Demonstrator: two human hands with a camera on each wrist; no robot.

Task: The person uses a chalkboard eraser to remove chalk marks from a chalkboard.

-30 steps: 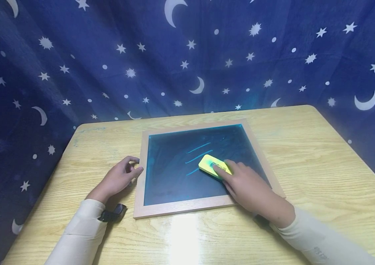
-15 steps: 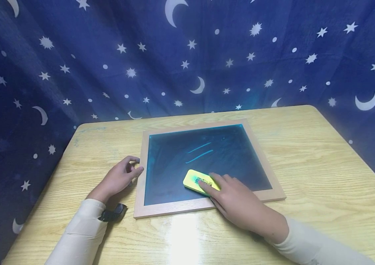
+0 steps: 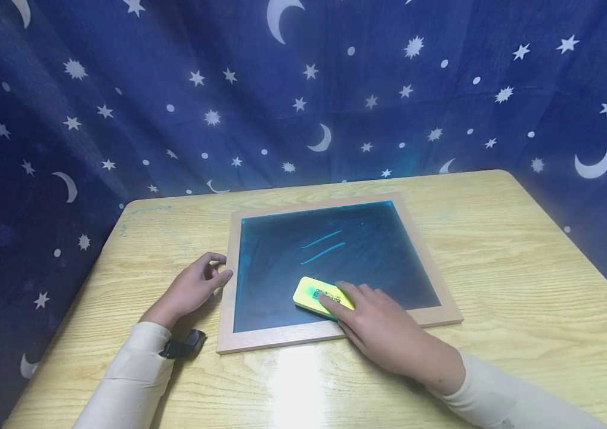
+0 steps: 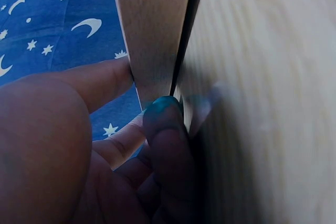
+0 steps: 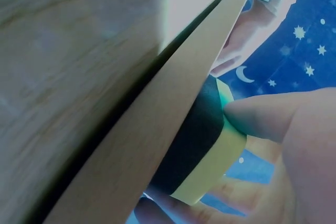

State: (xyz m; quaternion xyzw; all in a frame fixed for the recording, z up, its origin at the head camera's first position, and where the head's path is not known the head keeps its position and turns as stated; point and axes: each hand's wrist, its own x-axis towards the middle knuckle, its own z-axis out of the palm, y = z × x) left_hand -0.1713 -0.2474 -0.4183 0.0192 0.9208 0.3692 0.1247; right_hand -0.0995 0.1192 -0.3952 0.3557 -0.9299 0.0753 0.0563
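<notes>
A small chalkboard with a pale wooden frame lies on the table, bearing two blue chalk strokes near its middle. My right hand grips a yellow board eraser on the board's lower part, near the front frame strip. In the right wrist view, the thumb presses the top of the eraser, whose dark felt side faces the board, and fingers lie along its far side. At the frame's left edge my left hand holds on with curled fingers. Blue chalk colours one fingertip in the left wrist view.
The pale wood-grain table has faint blue smudges at its back left. A dark blue curtain with white stars and moons hangs behind and beside it. A dark strap sits at the left wrist.
My right hand has swept the eraser left and toward the front edge, slowing in the last half second. The lowest of three blue strokes is gone. The left hand has stayed put.
</notes>
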